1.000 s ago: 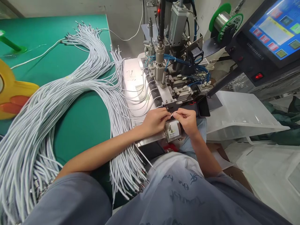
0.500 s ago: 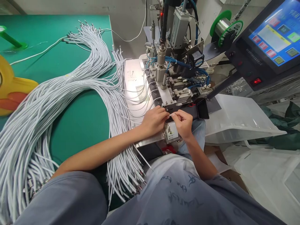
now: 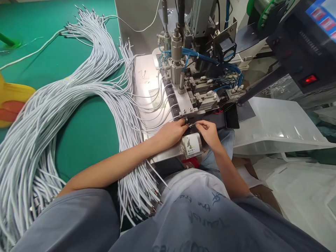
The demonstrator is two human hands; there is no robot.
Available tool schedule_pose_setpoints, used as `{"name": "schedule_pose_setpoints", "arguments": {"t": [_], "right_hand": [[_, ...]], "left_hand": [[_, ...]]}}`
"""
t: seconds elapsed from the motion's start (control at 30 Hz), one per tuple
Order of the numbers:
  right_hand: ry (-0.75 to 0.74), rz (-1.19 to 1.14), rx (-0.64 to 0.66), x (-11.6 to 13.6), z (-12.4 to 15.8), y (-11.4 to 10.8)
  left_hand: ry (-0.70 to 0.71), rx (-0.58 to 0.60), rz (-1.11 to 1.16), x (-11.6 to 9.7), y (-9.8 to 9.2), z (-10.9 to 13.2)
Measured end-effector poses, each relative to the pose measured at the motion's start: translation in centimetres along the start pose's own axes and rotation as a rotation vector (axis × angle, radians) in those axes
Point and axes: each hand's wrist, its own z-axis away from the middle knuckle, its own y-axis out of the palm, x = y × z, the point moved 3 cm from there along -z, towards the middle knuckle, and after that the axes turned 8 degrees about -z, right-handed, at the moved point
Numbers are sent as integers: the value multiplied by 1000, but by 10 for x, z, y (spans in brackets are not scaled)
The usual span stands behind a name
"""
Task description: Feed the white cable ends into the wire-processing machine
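Observation:
My left hand point(image 3: 173, 132) is closed at the front edge of the machine point(image 3: 186, 106), its fingers pinched on the end of a white cable. A thin, pale cable end point(image 3: 191, 125) spans the short gap between my hands. Thumb and forefinger of my right hand point(image 3: 209, 133) pinch the far tip of it. Several white cables point(image 3: 149, 111) run across the metal plate into the machine's dark slotted block point(image 3: 172, 101). A large bundle of the same white cables point(image 3: 86, 89) curves over the green mat to my left.
A small box with a white label point(image 3: 191, 145) stands just below my hands. A black tray point(image 3: 231, 117) is at the right of the machine, beside a translucent plastic bin point(image 3: 288, 119). A control screen point(image 3: 324, 19) and a solder spool point(image 3: 265, 12) stand upper right. The green mat point(image 3: 86, 140) lies left.
My right hand has drawn away to the right from my left, widening the gap, where the thin cable end now shows. The camera view has shifted slightly.

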Motion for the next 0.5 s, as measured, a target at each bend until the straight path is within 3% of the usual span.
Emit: {"name": "schedule_pose_setpoints", "arguments": {"t": [0.3, 0.5], "right_hand": [[83, -64, 80, -2, -7, 8], [146, -65, 105, -4, -6, 9]], "left_hand": [[79, -47, -46, 1, 0, 2], [93, -15, -60, 0, -6, 2]]}}
